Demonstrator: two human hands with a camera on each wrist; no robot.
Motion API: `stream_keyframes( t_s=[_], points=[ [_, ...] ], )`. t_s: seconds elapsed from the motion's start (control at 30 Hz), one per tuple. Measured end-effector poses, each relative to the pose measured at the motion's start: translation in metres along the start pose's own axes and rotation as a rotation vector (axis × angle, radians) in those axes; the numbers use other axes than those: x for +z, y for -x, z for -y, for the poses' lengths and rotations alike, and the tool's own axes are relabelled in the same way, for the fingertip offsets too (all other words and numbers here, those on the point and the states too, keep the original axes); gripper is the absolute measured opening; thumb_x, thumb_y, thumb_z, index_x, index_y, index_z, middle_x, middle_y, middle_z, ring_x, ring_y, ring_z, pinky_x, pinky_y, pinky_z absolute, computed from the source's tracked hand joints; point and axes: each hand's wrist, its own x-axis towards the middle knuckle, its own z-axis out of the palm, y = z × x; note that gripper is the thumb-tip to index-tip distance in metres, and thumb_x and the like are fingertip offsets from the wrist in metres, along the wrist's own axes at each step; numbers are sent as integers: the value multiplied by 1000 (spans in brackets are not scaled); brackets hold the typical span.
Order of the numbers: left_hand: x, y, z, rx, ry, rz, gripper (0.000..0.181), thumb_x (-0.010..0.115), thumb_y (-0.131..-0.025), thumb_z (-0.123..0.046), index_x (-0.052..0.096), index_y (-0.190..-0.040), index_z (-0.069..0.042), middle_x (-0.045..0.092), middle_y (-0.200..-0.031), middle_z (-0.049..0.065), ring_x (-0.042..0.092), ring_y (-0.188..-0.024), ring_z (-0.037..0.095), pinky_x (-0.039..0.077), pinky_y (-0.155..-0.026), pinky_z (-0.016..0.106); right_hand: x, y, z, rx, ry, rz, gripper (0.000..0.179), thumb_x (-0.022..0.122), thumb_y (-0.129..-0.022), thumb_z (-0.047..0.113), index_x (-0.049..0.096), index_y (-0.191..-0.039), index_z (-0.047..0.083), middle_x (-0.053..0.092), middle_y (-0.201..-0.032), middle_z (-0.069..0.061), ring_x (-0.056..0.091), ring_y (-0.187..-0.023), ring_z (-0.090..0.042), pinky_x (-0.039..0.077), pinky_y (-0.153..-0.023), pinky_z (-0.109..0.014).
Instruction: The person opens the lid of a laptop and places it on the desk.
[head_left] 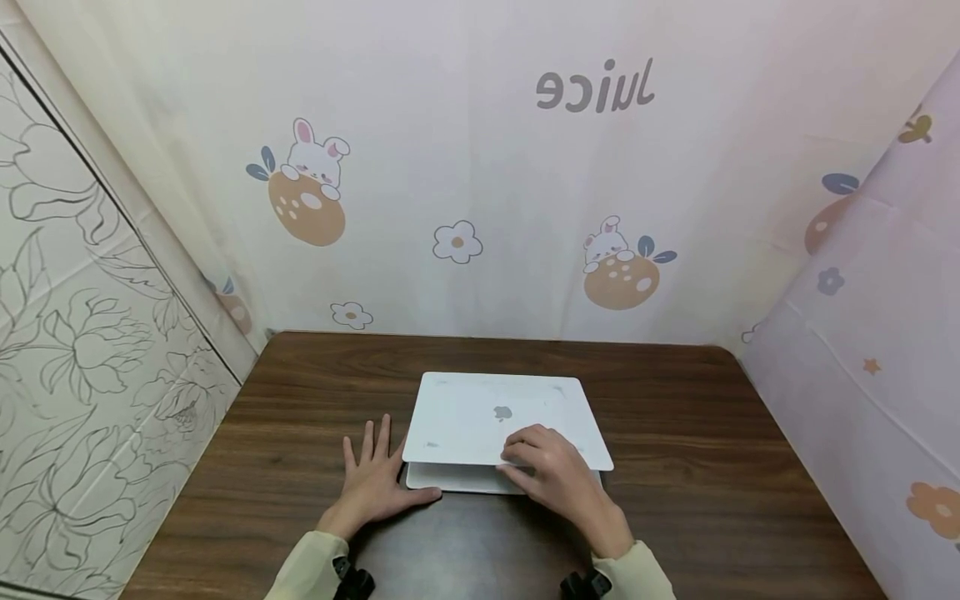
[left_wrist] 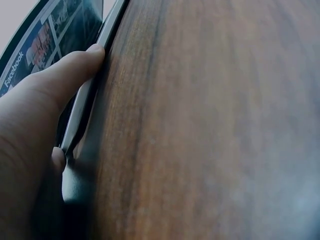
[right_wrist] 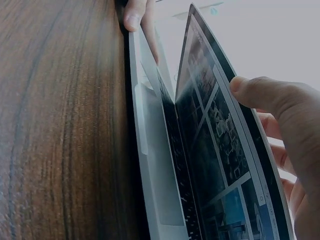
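1. Printed curtains [head_left: 465, 125] are hanging across the top and right of the head view, while a panel of flower drawings [head_left: 90, 342] is filling the left edge.

2. Below them, a dark wooden table [head_left: 720, 500] is stretching across the lower half of the frame. At lower centre, a silver laptop [head_left: 461, 477] is lying on it, its lid [head_left: 461, 417] standing partly raised.

3. Just left of the laptop, a person's left hand [head_left: 371, 490] is lying with its fingers straight and spread, the thumb resting on the front edge near the laptop's lower left corner.

4. At the lid's front edge, right of centre, the right hand [head_left: 558, 475] is pinching: its thumb is pressing the rim of the lit screen [right_wrist: 225, 130] while the other fingers are bending over the outside.

5. Lid handling is apparently the step in hand; whether the lid is opening or closing, one cannot tell. Either way, the next move is likely calling for a steady left hand and a smooth swing at the hinge.

6. A grey Apple logo [head_left: 502, 412] is marking the lid; "Facebook" [left_wrist: 13, 70] is showing on the screen at the left wrist view's left edge; "Juice" [head_left: 596, 86] is appearing backwards at upper right of the head view.
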Motion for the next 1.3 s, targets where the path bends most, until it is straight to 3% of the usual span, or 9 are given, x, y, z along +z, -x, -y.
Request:
stream_keyframes(
  t_s=[1.3],
  points=[
    [-2, -2, -1, -19, -8, 9, 117, 60, -65, -96, 39, -160, -31, 2, -174, 17, -5, -159, 45, -10, -118, 74, -12, -18, -5, -5, 40, 49, 16, 91, -78, 19, 76, -84, 18, 72, -91, 6, 67, -86, -8, 58, -73, -28]
  ],
)
